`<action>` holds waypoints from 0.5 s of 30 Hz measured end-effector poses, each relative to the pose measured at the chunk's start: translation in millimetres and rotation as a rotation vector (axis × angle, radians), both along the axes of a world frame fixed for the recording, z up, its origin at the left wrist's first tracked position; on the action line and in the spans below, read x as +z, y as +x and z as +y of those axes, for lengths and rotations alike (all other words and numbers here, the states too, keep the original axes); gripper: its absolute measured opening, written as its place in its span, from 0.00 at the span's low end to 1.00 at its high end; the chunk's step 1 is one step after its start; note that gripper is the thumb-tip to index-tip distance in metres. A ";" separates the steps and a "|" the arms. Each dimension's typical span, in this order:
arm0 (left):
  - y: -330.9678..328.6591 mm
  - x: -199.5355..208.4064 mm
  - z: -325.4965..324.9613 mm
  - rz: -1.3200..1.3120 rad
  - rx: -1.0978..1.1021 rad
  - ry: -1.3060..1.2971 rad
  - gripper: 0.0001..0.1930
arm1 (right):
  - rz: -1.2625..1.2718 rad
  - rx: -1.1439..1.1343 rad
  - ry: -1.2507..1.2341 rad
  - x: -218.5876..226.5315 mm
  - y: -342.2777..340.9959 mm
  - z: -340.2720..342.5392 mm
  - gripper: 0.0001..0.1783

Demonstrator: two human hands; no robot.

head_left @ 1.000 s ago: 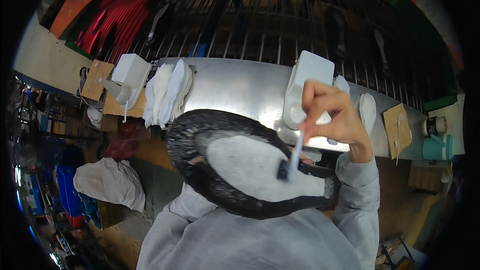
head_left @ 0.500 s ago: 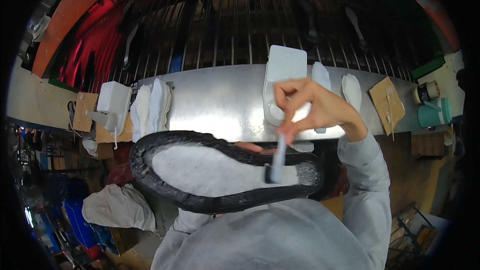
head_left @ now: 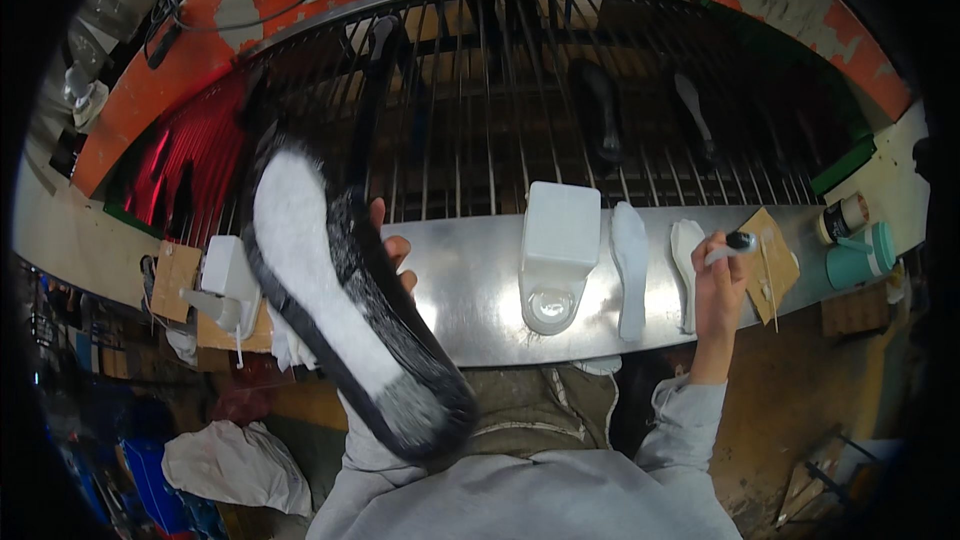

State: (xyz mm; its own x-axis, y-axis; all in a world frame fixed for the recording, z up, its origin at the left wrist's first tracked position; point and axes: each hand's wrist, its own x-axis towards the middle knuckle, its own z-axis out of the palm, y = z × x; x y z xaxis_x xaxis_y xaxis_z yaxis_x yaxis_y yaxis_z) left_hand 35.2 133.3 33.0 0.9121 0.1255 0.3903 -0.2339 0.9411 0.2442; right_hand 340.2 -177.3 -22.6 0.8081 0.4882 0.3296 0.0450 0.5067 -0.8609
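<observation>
My left hand (head_left: pixel 396 248) grips a black shoe sole (head_left: pixel 415 325) by its edge. Only the fingertips show past its right side; the sole hides the rest. It stands tilted over the left part of the metal bench, toe up and away, with a white lining piece (head_left: pixel 290 210) along its inside and a wet-looking, whitish heel. In my right hand (head_left: pixel 715 290), closed near the bench's right end, is a small brush (head_left: pixel 735 246) with a dark tip and pale handle. Right beside that hand lies a white insole (head_left: pixel 686 265).
A white dispenser-like container (head_left: pixel 562 230) stands mid-bench, beside another white insole (head_left: pixel 629 270). Cardboard (head_left: pixel 770 260) with a thin stick, a teal jug (head_left: pixel 862 256) and a similar white container (head_left: pixel 228 275) flank it. Behind run metal bars (head_left: pixel 455 140) carrying soles.
My right hand has moved the brush off the sole, out to the right. My left hand has swung the sole from nearly level to toe-up and shifted it left.
</observation>
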 end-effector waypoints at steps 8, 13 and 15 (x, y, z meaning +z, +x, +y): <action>85.3 -106.5 61.9 0.178 -0.590 -0.505 0.31 | 0.020 -0.150 -0.030 -14.5 -15.0 -27.1 0.18; 170.5 -121.6 104.7 0.584 -0.159 -0.643 0.23 | -0.011 -0.263 -0.115 -13.0 -21.2 -50.1 0.18; 202.5 -126.3 128.5 0.621 -0.106 -0.620 0.23 | -0.006 -0.264 -0.101 -16.5 -18.3 -53.7 0.17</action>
State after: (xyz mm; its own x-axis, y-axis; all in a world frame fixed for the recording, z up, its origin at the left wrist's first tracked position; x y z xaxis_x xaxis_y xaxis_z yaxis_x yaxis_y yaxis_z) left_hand 237.6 261.8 -93.4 0.9557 0.0529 -0.2895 -0.1328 0.9554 -0.2638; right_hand 322.0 -231.0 -39.0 0.9099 0.2914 0.2954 0.1696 0.3886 -0.9057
